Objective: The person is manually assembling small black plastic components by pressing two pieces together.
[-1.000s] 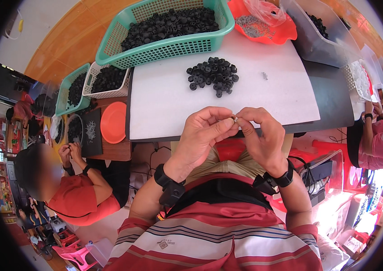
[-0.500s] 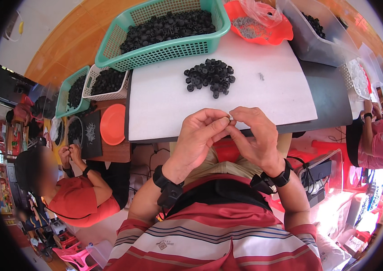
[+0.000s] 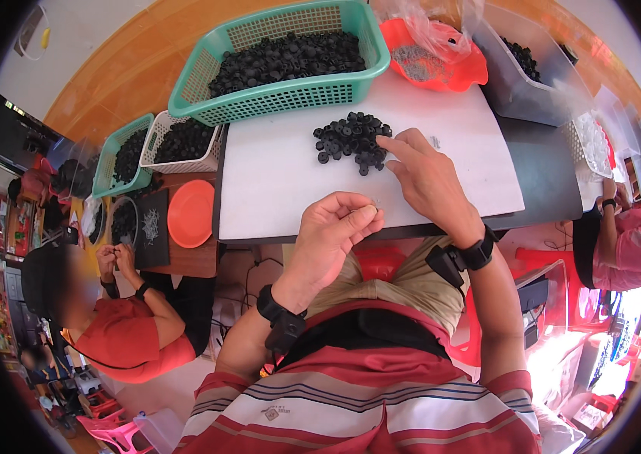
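Observation:
A pile of small black knobbed parts lies on the white sheet in front of me. My right hand reaches to the right side of this pile, index finger and thumb apart, with the fingertips at its edge. Nothing shows between them. Over the sheet's near edge, my left hand is closed in a pinch. A tiny bit of something shows at its fingertips, mostly hidden and too small to name. A few small grey pins lie just beyond my right hand.
A green basket of black parts stands at the back, beside a red scalloped dish of small grey pieces and a clear bin. An orange plate lies to the left. Co-workers sit on both sides.
My hands have parted. The right hand has moved forward to the pile of black parts, while the left stays near the sheet's front edge, still pinching.

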The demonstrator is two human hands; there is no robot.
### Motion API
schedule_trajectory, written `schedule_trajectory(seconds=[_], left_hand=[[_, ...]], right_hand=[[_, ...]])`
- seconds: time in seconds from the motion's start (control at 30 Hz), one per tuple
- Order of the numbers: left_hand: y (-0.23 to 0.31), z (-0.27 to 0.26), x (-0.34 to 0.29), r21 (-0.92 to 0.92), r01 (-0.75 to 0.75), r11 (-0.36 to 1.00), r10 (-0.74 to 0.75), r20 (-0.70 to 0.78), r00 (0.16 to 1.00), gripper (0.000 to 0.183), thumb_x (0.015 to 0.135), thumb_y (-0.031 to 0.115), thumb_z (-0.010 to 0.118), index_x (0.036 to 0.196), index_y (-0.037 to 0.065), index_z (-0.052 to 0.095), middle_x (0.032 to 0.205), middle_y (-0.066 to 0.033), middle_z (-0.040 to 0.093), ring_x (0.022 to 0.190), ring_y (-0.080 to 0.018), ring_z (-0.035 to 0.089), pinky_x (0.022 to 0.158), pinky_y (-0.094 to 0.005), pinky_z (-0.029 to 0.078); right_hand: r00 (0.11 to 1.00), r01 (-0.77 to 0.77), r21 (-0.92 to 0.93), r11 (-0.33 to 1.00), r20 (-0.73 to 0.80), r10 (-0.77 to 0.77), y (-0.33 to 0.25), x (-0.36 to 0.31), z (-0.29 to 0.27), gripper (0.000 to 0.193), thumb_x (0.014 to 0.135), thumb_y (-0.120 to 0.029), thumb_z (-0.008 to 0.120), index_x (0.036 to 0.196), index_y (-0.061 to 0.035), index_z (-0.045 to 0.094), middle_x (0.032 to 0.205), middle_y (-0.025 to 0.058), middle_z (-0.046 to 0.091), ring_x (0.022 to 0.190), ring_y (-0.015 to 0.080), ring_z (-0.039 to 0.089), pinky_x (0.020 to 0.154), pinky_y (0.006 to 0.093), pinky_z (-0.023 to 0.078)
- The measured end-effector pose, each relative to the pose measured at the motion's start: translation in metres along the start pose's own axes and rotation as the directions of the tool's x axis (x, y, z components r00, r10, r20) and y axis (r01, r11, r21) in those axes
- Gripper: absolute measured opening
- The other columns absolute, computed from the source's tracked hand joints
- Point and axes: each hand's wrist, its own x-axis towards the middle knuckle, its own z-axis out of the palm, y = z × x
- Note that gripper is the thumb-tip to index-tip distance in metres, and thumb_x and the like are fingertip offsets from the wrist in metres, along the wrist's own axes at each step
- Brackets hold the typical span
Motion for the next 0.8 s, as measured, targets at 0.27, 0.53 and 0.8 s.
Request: schedule_trajectory(seconds=[0.27,0.53,0.8], left_hand=[[0.003,-0.005,-0.004,-0.002,0.008,1.0,-0.008,0.01,1.0,0.012,0.096,0.003,0.069,0.107,0.002,0.067,0.103,-0.0079,0.071,0.099,-0.0187,0.071,0.092,-0.0339,0.059],[0.002,-0.007,-0.004,-0.001,0.003,1.0,-0.003,0.021,1.0,0.012,0.096,0.003,0.07,0.108,0.002,0.068,0.103,-0.0082,0.071,0.098,-0.0183,0.071,0.092,-0.0336,0.059],[0.0,-0.008,-0.006,0.002,-0.01,1.0,0.01,0.015,1.0,0.013,0.096,0.004,0.07,0.109,0.002,0.068,0.104,-0.0078,0.071,0.099,-0.018,0.071,0.093,-0.0334,0.059]], right_hand=[[0.992,0.01,-0.155,0.988,0.127,0.01,0.009,0.011,0.007,0.026,0.091,-0.006,0.067,0.117,-0.0022,0.067,0.111,0.0127,0.063,0.084,0.0368,0.068,0.071,0.0473,0.054],[0.996,-0.052,-0.062,0.997,0.064,0.056,0.008,0.009,0.005,0.023,0.086,-0.01,0.072,0.105,-0.0006,0.065,0.108,0.0155,0.067,0.081,0.035,0.069,0.07,0.0448,0.054],[0.99,-0.131,-0.006,0.991,0.058,0.131,0.001,0.008,0.001,0.021,0.079,-0.006,0.073,0.098,-0.0007,0.065,0.083,0.015,0.067,0.063,0.029,0.066,0.062,0.0403,0.051]])
